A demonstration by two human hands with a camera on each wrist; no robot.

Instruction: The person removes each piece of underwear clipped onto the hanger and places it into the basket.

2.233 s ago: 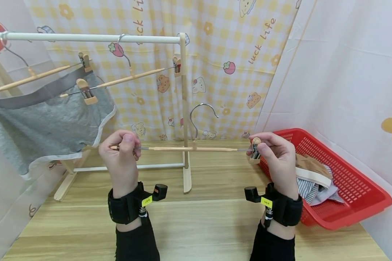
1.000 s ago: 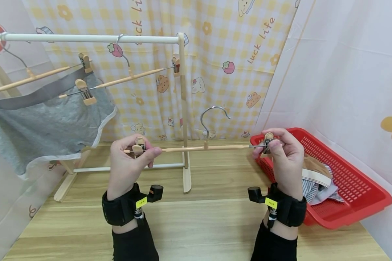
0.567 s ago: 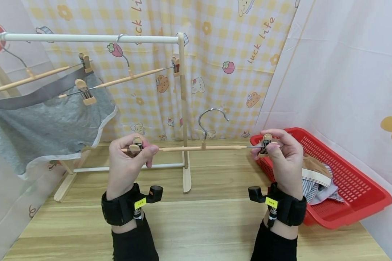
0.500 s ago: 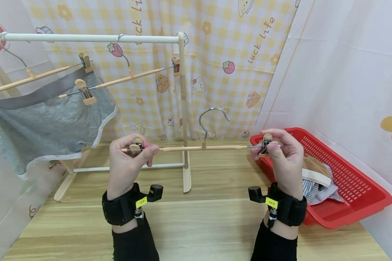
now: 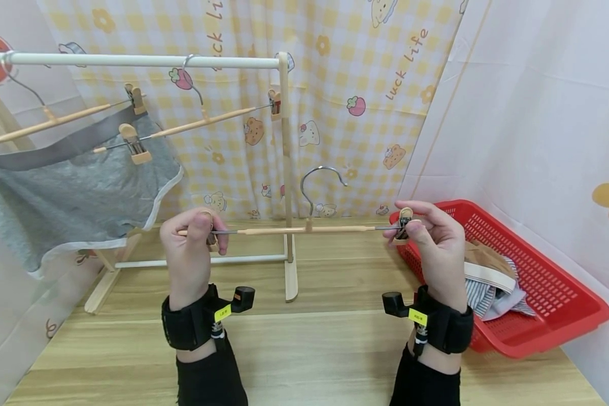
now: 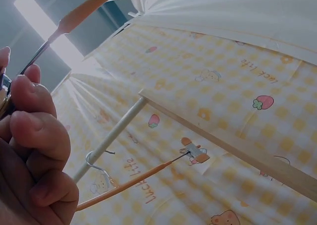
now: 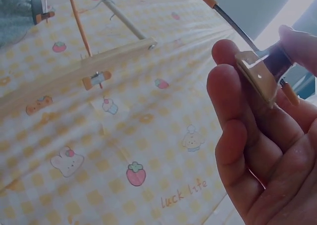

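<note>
A clip hanger [image 5: 274,230] with a beige bar and a metal hook pointing up is held level over the table by both hands. My left hand [image 5: 189,248] grips its left end, the thumb lying over that clip and hiding most of it. At the other end my right hand [image 5: 438,248] pinches the right clip [image 5: 403,225] between thumb and fingers. In the right wrist view this beige clip [image 7: 257,76] shows between the fingertips, with no cloth in it. The left wrist view shows curled fingers [image 6: 37,121] below the hanger's metal rod [image 6: 37,55].
A drying rack with a white rail [image 5: 132,59] stands at the back left. Grey underwear [image 5: 81,186] hangs there from one clip hanger; a bare one [image 5: 208,120] hangs beside it. At right, a red basket [image 5: 563,282] holds brown and striped garments [image 5: 492,276].
The hanger and both hands have shifted slightly left since half a second ago. My left thumb has moved from beside the left clip to over it.
</note>
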